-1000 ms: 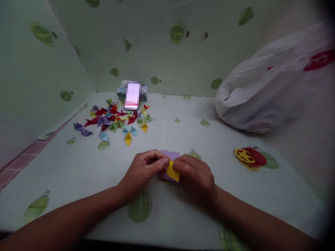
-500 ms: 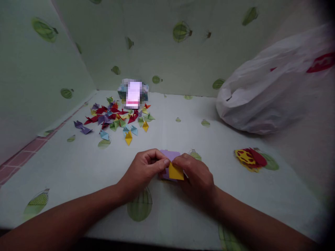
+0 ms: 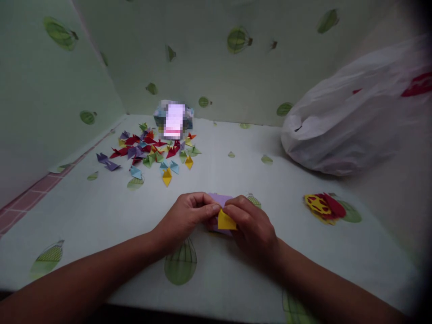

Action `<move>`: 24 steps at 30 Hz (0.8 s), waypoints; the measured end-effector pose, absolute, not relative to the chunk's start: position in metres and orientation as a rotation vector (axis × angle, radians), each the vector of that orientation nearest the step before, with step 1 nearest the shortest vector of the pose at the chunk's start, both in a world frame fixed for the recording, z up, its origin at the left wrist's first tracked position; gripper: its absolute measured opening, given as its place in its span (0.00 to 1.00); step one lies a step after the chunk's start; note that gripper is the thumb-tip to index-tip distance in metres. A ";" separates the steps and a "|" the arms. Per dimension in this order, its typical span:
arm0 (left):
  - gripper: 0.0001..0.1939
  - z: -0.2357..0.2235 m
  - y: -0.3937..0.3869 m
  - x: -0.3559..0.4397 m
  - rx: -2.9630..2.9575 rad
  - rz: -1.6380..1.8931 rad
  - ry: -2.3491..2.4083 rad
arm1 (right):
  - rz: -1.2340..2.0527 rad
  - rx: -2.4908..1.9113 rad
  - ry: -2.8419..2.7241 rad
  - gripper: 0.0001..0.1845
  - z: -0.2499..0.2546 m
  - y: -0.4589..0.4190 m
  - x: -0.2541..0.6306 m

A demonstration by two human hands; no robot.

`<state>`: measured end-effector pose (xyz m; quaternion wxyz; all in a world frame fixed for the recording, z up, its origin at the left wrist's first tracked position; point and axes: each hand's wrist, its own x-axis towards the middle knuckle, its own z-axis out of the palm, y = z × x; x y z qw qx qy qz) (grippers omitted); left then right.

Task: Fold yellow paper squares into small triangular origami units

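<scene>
Between my two hands is a small yellow piece of folded paper (image 3: 226, 220). My left hand (image 3: 191, 211) pinches its upper left corner between thumb and forefinger. My right hand (image 3: 254, 227) closes on its right side, the fingertips pressed near the top edge close to the left thumb. Under the hands lies a purple stack of square paper (image 3: 220, 198), partly hidden by the fingers and the yellow paper. How the paper is folded inside the grip cannot be seen.
Many coloured folded paper figures (image 3: 148, 150) lie spread at the back left, before a blurred box with a bright screen (image 3: 173, 120). A white plastic bag (image 3: 337, 126) stands at the right. Red and yellow cut-outs (image 3: 324, 208) lie near it on the patterned cloth.
The yellow paper is tilted more, so less of its face shows. My right fingers have curled further over its right side. The whole view has shifted slightly.
</scene>
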<state>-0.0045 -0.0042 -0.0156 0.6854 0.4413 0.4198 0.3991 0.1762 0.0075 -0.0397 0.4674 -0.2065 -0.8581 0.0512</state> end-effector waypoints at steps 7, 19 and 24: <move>0.11 -0.017 -0.004 -0.005 0.996 0.854 0.954 | 0.073 -0.486 -2.174 0.16 -0.041 0.010 0.178; 0.11 -0.018 0.001 -0.005 0.996 0.866 0.948 | 0.278 -0.597 -2.089 0.21 -0.038 0.008 0.177; 0.08 -0.019 0.002 -0.007 1.069 0.943 0.990 | 0.562 -0.851 -2.017 0.15 -0.034 0.011 0.179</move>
